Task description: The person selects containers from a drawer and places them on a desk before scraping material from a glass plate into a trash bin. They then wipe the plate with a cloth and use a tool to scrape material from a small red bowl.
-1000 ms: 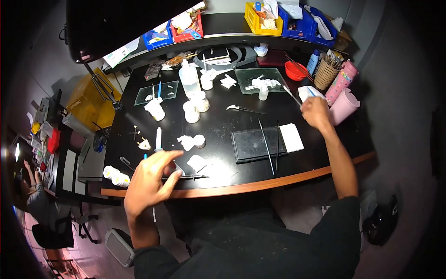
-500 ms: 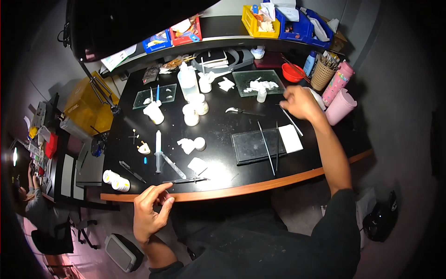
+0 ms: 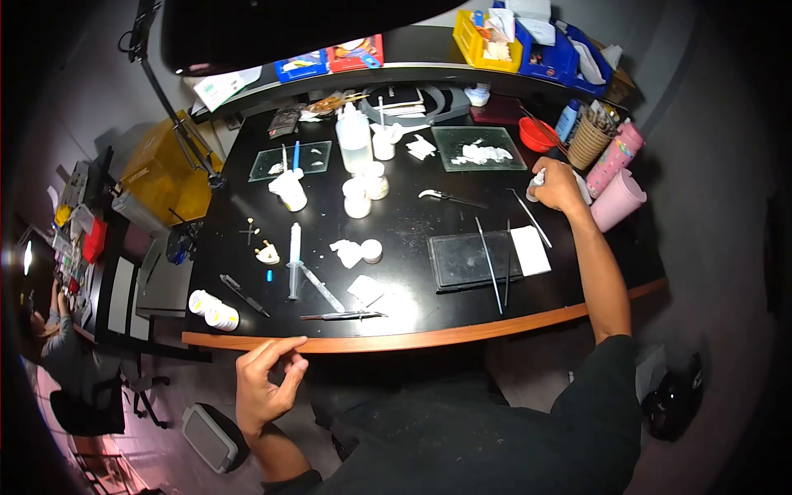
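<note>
My right hand [image 3: 557, 186] is closed around a small white bottle [image 3: 538, 176], beside the pink cup [image 3: 619, 200] and right of the glass plate with white material [image 3: 477, 165]. A thin metal tool [image 3: 530, 218] lies just below this hand. In front of the table's wooden edge [image 3: 396, 341], my left hand [image 3: 268, 381] is raised with curled fingers, a gap between thumb and index finger, and nothing visible between them. Tweezers [image 3: 342, 315] lie nearest to it, with a syringe [image 3: 294, 264] and a pen [image 3: 245, 295] farther up the table.
White jars [image 3: 356, 200] and a clear bottle [image 3: 355, 140] stand mid-table. A black pad [image 3: 466, 264] carries slim tools. At the back right are a red bowl [image 3: 538, 134] and a brush holder [image 3: 591, 142]. A seated person [image 3: 62, 338] is at far left.
The small bottle has left its place by the glass plate and is now in my right hand, which is lower and more closed. The view has shifted; my left hand keeps much the same pose.
</note>
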Demonstrator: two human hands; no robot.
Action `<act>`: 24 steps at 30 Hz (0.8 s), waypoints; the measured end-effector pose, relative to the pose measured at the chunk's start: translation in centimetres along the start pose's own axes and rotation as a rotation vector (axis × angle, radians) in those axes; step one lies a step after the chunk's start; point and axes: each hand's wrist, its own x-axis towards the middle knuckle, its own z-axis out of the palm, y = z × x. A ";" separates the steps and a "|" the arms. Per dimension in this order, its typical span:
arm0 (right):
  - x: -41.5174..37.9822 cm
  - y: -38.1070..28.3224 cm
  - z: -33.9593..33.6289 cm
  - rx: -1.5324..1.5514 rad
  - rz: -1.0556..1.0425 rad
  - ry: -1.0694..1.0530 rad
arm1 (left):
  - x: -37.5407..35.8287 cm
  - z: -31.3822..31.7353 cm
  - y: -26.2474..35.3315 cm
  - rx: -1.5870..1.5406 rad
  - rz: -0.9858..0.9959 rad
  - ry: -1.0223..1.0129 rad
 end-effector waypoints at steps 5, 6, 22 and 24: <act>-1.2 0.2 -1.9 0.047 -0.016 -0.031 | 7.7 2.4 2.6 -0.080 0.261 -0.201; -0.1 0.8 -1.6 0.159 -0.027 -0.011 | 9.6 3.3 3.4 -0.138 0.280 -0.221; 12.5 -2.1 3.6 -0.008 0.350 -0.305 | 34.9 25.2 3.8 -0.416 -0.522 -0.129; 12.9 -1.8 4.1 0.020 0.408 -0.333 | 36.3 26.3 2.8 -0.462 -0.526 -0.160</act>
